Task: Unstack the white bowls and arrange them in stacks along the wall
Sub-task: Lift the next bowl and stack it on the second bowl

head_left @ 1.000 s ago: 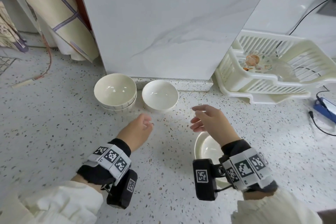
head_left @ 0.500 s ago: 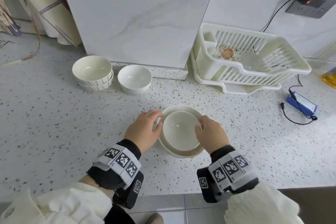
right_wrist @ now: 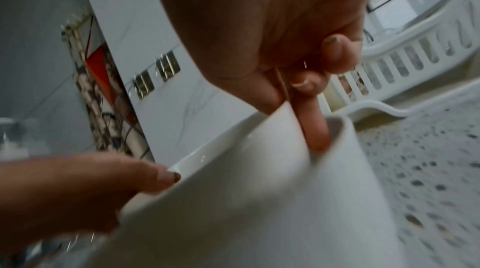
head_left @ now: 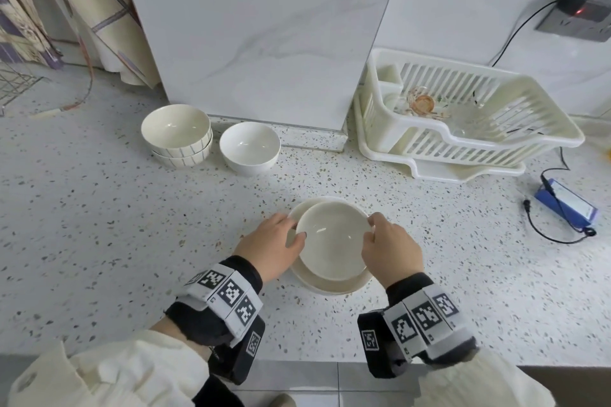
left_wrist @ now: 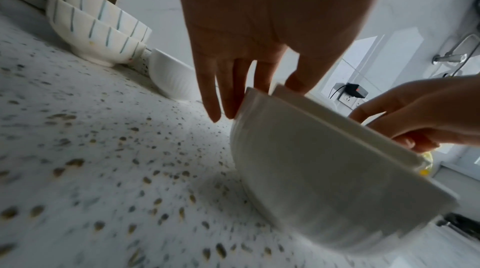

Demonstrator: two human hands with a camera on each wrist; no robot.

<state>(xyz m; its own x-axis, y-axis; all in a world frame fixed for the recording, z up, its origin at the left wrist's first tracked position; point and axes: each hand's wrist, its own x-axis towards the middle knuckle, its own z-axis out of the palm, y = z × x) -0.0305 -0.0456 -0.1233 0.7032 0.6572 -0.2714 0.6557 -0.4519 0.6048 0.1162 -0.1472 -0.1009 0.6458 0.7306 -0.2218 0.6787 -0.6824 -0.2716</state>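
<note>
Lifting: judged from the tilt, the top bowl is being parted from the one beneath it.

Head view:
- top bowl [head_left: 332,241]: nested in the lower bowl [head_left: 330,284], sitting skewed, near the front of the desk [head_left: 99,225] and well apart from the wall [head_left: 264,43].
- left hand [head_left: 269,246]: fingers curled on the left side of the rim, thumb tip over the edge.
- right hand [head_left: 390,249]: fingers curled on the right side of the rim.
- striped stack [head_left: 178,135]: two bowls nested, by the wall.
- plain bowl [head_left: 249,147]: single, just beside the striped stack.
- rack [head_left: 463,122]: to the right, against the wall.

Left wrist view:
- left hand [left_wrist: 259,25]: fingers [left_wrist: 210,97] reach down past the near rim; which bowl each one touches I cannot tell.
- top bowl [left_wrist: 293,99]: only its rim shows, raised on the far side above the lower bowl [left_wrist: 324,180].
- right hand [left_wrist: 415,112]: pinching the far rim.

Right wrist view:
- right hand [right_wrist: 259,25]: thumb inside the top bowl [right_wrist: 233,200], a finger [right_wrist: 315,128] slid down between the two rims.
- left hand [right_wrist: 78,190]: thumb on the opposite rim.

Handling (judgement):
- material: glazed ceramic, stiff, smooth and likely slippery, chips if knocked.
- weight: moderate; two hands suit it.
- hold: opposite sides of the rim, thumb inside, fingers outside.
- risk: lower bowl may cling and drop.
</note>
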